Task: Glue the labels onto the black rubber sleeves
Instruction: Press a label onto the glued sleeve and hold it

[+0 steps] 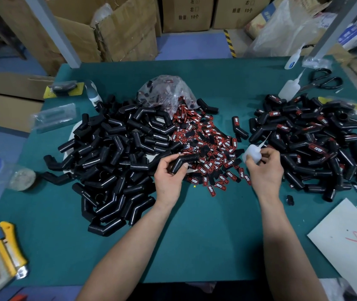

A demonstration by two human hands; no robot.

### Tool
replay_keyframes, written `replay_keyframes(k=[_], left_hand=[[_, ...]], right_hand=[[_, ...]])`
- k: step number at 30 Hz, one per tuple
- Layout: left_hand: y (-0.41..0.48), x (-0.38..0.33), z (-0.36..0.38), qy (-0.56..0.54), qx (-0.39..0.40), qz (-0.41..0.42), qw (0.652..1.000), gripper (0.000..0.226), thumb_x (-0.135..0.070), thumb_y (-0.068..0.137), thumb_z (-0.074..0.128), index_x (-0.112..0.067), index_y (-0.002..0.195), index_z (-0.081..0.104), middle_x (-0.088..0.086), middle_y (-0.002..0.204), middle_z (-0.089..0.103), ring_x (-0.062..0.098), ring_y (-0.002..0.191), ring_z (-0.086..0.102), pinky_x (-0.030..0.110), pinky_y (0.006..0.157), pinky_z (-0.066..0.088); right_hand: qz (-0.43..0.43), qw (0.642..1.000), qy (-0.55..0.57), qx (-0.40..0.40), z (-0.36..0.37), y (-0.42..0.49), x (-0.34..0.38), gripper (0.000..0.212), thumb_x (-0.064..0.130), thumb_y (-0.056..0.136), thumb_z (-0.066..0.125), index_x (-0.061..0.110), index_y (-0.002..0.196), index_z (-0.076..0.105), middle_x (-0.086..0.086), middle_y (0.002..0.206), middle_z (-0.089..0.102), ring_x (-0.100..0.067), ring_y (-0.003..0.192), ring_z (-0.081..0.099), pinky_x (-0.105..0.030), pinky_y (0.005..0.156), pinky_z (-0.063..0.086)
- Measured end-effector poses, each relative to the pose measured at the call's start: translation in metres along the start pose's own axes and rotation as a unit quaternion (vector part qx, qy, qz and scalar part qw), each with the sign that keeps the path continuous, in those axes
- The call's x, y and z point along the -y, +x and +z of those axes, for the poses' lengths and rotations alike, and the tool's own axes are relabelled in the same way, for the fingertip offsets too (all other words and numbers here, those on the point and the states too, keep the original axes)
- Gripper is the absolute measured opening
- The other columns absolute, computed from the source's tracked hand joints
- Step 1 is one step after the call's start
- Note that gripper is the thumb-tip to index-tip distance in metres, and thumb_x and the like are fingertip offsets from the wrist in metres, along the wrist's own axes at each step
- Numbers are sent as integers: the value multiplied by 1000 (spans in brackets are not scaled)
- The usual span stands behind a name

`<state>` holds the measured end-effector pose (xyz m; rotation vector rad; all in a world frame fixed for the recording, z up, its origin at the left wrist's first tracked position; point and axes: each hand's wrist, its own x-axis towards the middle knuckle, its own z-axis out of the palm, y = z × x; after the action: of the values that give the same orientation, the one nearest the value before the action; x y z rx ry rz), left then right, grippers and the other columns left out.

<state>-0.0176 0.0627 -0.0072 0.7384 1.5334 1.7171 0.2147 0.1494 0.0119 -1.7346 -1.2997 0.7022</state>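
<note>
The left grip [169, 177] curled round a bare sleeve [184, 162] over the label heap [212, 153]; the right grip [264, 170] pinched the glue bottle [252, 154]. Gluing step, I'd say: glue needed laying on that sleeve next.

"TAPER" on the red-and-black labels [216, 162], "左", "右" and "10个" on a cardboard box [186, 22]

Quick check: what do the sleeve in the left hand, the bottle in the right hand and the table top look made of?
Sleeve: black rubber by the look, semi-gloss, highlights along its bend.
Bottle: milky translucent plastic, probably soft, with a thin nozzle.
Table top: likely a matte green mat or cloth; no shine shows.
</note>
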Motion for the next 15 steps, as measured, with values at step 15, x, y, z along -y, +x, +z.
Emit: replay_keyframes(k=[15], left_hand=[[0, 0, 1, 14, -3, -16, 1000, 37, 3, 87, 78, -25, 107, 68, -18, 102, 76, -1, 93, 71, 12, 82, 53]], right_hand=[[-302, 914, -155, 220, 58, -60, 13, 22, 15, 91, 74, 3, 110, 74, -13, 95, 64, -31, 90, 62, -37, 82, 51]])
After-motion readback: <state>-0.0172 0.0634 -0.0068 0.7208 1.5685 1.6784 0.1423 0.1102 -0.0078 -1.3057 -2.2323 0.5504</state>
